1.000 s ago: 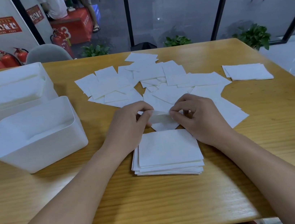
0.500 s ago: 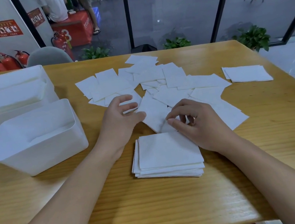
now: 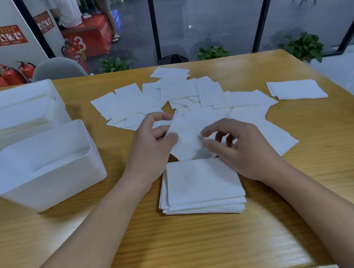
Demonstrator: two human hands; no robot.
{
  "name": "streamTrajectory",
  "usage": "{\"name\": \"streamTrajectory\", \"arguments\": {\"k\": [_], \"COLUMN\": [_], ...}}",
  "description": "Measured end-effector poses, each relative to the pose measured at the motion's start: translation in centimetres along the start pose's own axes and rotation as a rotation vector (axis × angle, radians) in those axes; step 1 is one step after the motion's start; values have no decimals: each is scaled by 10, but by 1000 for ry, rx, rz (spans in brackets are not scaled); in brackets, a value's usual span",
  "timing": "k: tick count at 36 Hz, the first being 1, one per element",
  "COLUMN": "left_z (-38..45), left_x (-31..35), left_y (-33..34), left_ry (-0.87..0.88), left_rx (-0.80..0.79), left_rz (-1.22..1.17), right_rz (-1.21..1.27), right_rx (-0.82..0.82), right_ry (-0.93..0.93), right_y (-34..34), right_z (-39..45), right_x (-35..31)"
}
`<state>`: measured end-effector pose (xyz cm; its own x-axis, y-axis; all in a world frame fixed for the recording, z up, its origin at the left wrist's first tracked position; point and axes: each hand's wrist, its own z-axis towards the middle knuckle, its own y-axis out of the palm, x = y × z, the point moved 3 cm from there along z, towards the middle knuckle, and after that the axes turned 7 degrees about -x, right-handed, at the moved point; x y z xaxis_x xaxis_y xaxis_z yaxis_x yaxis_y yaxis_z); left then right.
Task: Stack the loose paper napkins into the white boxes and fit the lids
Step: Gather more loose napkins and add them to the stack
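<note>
A single white napkin (image 3: 186, 139) is lifted between my two hands, just beyond a neat stack of napkins (image 3: 201, 187) at the table's near middle. My left hand (image 3: 151, 151) pinches its left edge with thumb and fingers. My right hand (image 3: 239, 147) pinches its right side with curled fingers. Several loose napkins (image 3: 180, 97) lie scattered further back. Two white boxes stand at the left: the near box (image 3: 47, 170) is open with napkins low inside, the far box (image 3: 16, 117) holds napkins to its rim.
A small separate pile of napkins (image 3: 297, 89) lies at the right of the wooden table (image 3: 211, 254). Beyond the far edge are a grey chair back (image 3: 57, 68), potted plants and a glass wall.
Both hands drew a loose napkin from the scatter toward the stack. It now hangs raised between them; half a second ago it lay flat under my fingers.
</note>
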<state>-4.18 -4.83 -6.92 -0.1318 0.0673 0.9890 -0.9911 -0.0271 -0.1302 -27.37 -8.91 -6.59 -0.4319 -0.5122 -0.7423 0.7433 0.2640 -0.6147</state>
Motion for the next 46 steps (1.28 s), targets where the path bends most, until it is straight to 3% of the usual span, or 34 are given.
{"name": "streamTrajectory", "arguments": {"k": [3,6,11,15,21,23,30,34,37,46], "left_z": [-3,-6,-10,-13,-13,-14,-16,-15,-15,-15], "left_x": [11,18,26,29,32,27,5,-1,0,3], "left_y": [0,2,4,3,-9,-13,-13,-16,-17,-11], "left_ry": [44,86,178,171,159,85,-44,-34,-20,-13], "left_rx": [-95,-204,-241,-277,-240,-280,-400,-383,-390,-472], "left_rz": [-189,-327,-210,1,38,93,404,674,696,557], "right_rz": [105,268,645,622,639,577,14,-67,-119,-271], "right_rx": [74,37,-40,-55,-118,-179,-389,-217,-49,-97], "right_ry": [73,128,95,75,30,32,75,84,89,100], "right_y": [-8,-14,-16,-19,-19,-23,-21,-25,-28,-11], "right_z": [2,2,2,2,-1,-4,-16,-11,-4,5], "right_x": [1,-1,-6,-1,-5,-6,4,12,19,26]}}
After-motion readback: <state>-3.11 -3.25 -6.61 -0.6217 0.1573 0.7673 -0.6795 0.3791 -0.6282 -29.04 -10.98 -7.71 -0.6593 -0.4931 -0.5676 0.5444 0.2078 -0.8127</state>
